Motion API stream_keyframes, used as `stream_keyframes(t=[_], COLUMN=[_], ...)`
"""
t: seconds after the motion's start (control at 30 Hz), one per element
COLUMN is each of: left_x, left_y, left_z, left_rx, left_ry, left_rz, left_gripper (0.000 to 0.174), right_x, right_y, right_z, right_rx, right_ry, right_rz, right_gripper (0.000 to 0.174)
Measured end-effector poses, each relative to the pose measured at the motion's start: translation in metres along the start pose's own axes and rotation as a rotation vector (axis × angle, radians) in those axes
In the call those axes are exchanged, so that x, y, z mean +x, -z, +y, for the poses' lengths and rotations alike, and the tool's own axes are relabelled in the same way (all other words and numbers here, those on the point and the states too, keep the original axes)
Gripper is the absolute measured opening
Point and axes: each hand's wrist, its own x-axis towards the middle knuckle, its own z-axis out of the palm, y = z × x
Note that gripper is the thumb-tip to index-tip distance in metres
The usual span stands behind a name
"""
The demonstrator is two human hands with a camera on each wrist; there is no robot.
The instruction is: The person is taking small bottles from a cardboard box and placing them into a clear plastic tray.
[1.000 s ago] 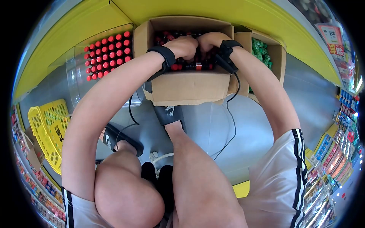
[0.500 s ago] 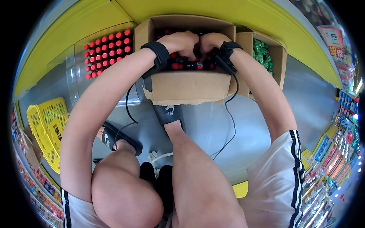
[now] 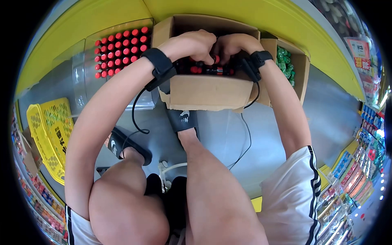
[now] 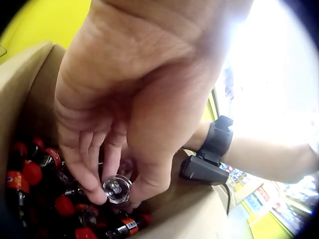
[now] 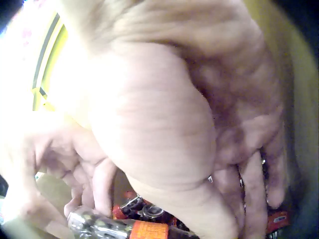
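In the head view my left hand (image 3: 198, 44) reaches into an open cardboard box (image 3: 212, 93) of small dark cola bottles with red caps. Its thumb and fingers pinch one bottle at the clear base (image 4: 117, 189), seen in the left wrist view. My right hand (image 3: 233, 44) is down in the box close beside it. The right wrist view shows the same cola bottle (image 5: 149, 230), with an orange-red label, lying across from the left fingers to under the right thumb. The right hand hides its cap end. More bottles (image 4: 65, 205) lie loosely below the hands.
Left of the box, a clear bin (image 3: 79, 85) holds rows of upright red-capped bottles (image 3: 118, 49). To the right stands a carton (image 3: 302, 77) of green bottles (image 3: 284, 63). A yellow basket (image 3: 49, 134) is on the floor at left. Cables (image 3: 250, 134) hang from both wrists.
The left hand has turned, and its thumb now shows beside the right hand with a bottle between them. The right hand stays in the box. The head view has shifted slightly.
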Motion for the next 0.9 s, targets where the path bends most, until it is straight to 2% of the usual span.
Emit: stream_keyframes(t=[0.03, 0.07, 0.13, 0.23, 0.33, 0.37, 0.47, 0.5, 0.67, 0.73, 0.8, 0.9], left_x=[-0.005, -0.010, -0.027, -0.049, -0.068, -0.070, -0.090, -0.094, -0.130, -0.142, -0.155, -0.175], left_y=[0.000, -0.001, -0.006, -0.021, -0.028, -0.035, -0.031, -0.036, -0.035, -0.037, -0.040, -0.044], left_z=[-0.001, -0.002, -0.006, -0.013, -0.015, -0.021, -0.011, -0.012, -0.006, -0.016, -0.027, -0.045], left_rx=[-0.007, -0.011, -0.050, -0.076, -0.130, -0.173, -0.208, -0.200, -0.298, -0.360, -0.407, -0.487], left_ry=[0.020, 0.037, -0.004, -0.129, -0.121, -0.200, -0.116, -0.155, -0.094, -0.079, -0.078, -0.059], left_rz=[0.014, 0.028, 0.097, 0.403, 0.471, 0.567, 0.619, 0.685, 0.688, 0.744, 0.783, 0.842], left_gripper=[0.044, 0.045, 0.042, 0.036, 0.034, 0.031, 0.027, 0.025, 0.029, 0.029, 0.030, 0.032], right_x=[-0.014, -0.021, -0.033, -0.043, -0.056, -0.061, -0.071, -0.085, -0.104, -0.105, -0.108, -0.107], right_y=[0.000, 0.001, 0.004, 0.008, 0.010, 0.011, 0.008, 0.008, 0.001, -0.003, -0.010, -0.014], right_z=[-0.007, -0.013, -0.018, -0.028, -0.043, -0.050, -0.054, -0.066, -0.087, -0.096, -0.109, -0.136], right_rx=[0.039, 0.040, 0.299, 0.256, 0.238, 0.260, 0.343, 0.333, 0.292, 0.370, 0.302, 0.310], right_ry=[-0.010, -0.014, 0.054, 0.056, 0.060, 0.065, 0.082, 0.063, 0.092, 0.255, 0.263, 0.445], right_rz=[0.056, 0.061, 0.043, 0.105, 0.181, 0.206, 0.272, 0.338, 0.398, 0.543, 0.600, 0.789], right_gripper=[0.044, 0.044, 0.043, 0.046, 0.046, 0.044, 0.039, 0.035, 0.033, 0.031, 0.030, 0.028])
